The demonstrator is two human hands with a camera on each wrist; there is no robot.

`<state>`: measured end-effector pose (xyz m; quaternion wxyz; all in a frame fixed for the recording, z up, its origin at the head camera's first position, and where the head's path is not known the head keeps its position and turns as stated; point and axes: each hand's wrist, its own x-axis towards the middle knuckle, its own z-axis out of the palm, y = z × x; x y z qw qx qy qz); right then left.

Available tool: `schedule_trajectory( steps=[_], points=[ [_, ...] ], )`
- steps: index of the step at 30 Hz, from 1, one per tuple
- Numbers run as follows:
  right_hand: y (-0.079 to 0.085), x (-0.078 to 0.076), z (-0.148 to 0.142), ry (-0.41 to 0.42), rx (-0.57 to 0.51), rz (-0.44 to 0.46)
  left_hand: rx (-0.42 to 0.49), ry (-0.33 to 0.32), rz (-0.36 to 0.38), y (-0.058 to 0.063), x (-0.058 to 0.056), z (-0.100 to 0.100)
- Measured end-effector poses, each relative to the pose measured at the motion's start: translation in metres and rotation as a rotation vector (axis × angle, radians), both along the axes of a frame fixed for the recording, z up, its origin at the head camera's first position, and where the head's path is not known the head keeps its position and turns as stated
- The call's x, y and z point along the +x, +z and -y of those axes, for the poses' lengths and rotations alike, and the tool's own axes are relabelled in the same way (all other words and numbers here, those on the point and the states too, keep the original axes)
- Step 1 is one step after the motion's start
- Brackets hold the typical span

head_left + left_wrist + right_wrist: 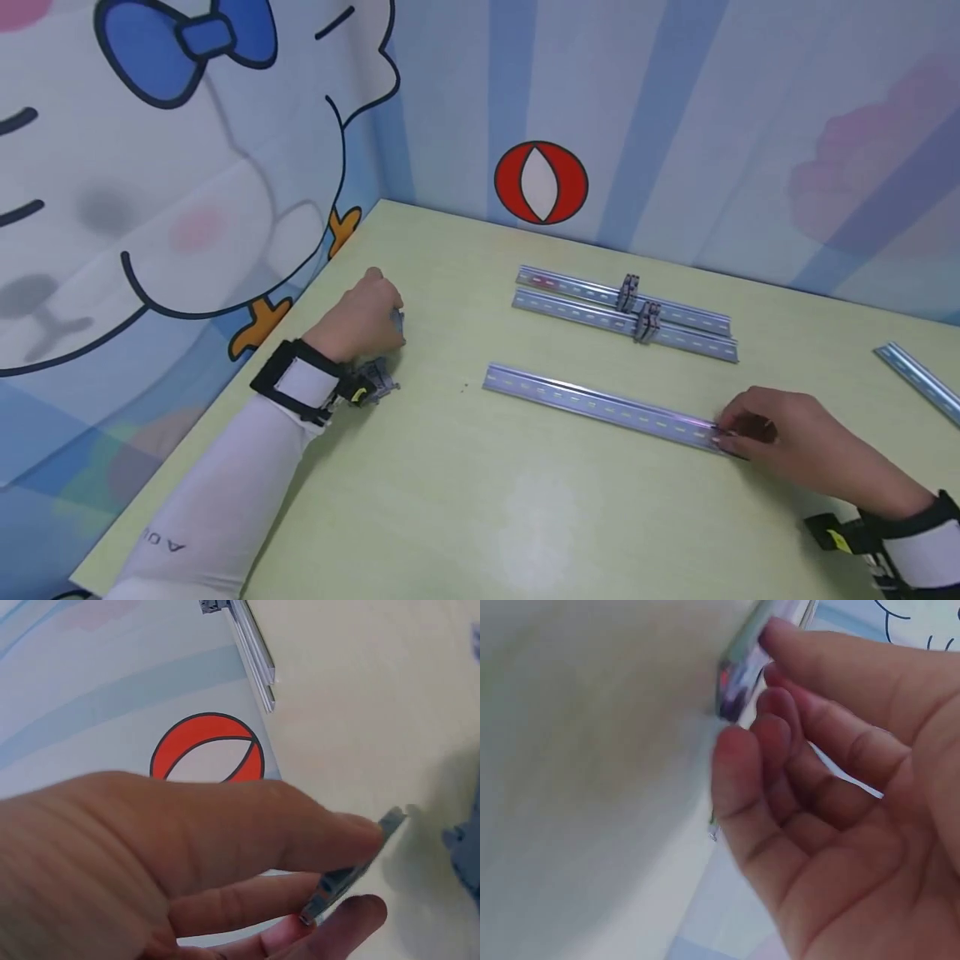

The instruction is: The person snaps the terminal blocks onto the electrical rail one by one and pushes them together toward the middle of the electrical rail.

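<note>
Pinching small grey piece (331,891) in left hand (362,318), beyond left end of front strip (592,402); lightly gripping strip's right end, across long axis from piece, with nearer right hand (806,446).

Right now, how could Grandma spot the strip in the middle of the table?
Find the yellow table, then the paired strips near the wall. In front of these lies one long grey strip. Only this one has the right hand at its end.

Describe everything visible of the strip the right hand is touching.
The strip is long, straight and narrow, grey and glossy, perhaps metal or card, with road-like pale dashes along it and a shiny far edge. It lies on the table, slanting nearer towards the right, where the right hand touches its end.
</note>
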<state>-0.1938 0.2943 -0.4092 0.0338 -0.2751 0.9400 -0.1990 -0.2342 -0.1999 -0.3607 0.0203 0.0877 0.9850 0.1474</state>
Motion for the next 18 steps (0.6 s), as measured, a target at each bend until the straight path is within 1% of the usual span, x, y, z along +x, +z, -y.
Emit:
schedule_trajectory(
  steps=[3,5,8,11,14,16,18],
  points=[
    [0.005,0.002,-0.002,0.030,-0.032,-0.068,-0.041,-0.016,-0.004,0.007,0.004,-0.002],
    [0.006,0.003,-0.004,0.042,-0.042,-0.069,-0.065,-0.032,-0.001,0.009,0.007,-0.004],
    [0.008,0.004,-0.005,0.069,-0.019,-0.055,-0.080,-0.060,0.001,0.010,0.008,-0.005],
    [0.009,0.004,-0.005,0.095,0.008,-0.089,-0.038,-0.076,0.025,0.009,0.007,-0.004],
    [0.010,0.005,-0.003,0.102,0.023,-0.116,0.036,-0.068,0.068,0.007,0.003,-0.002],
    [0.010,0.005,-0.002,0.098,0.033,-0.110,0.080,-0.063,0.090,0.007,0.000,0.001],
    [0.012,0.005,-0.001,0.093,0.044,-0.100,0.103,-0.066,0.090,0.006,-0.002,0.005]
  ],
)
